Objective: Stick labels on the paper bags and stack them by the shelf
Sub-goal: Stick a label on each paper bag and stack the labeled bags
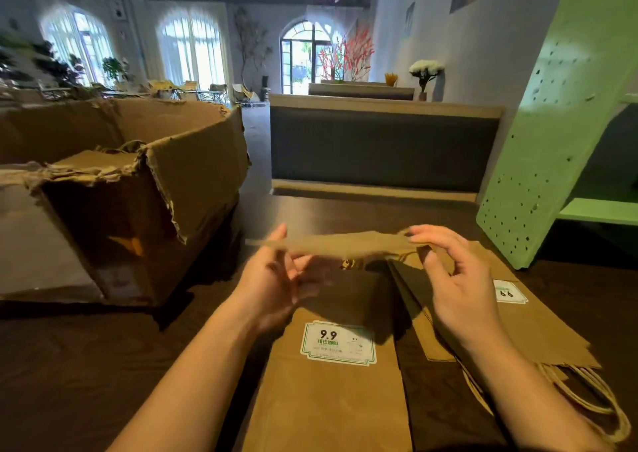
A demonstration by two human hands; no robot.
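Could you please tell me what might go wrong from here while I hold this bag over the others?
1. The held bag is only pinched at its ends by the left hand and right hand, so it may sag or slip.
2. The stack beside the green shelf lies fanned, not squared; another bag on top could slide off.

Flat brown paper bag (338, 244): motion-blurred, face unseen. White green-bordered label (338, 343): small print illegible. Torn brown cardboard box (121, 192): cropped at left edge. Pale green perforated shelf (552, 123): cropped at right edge.
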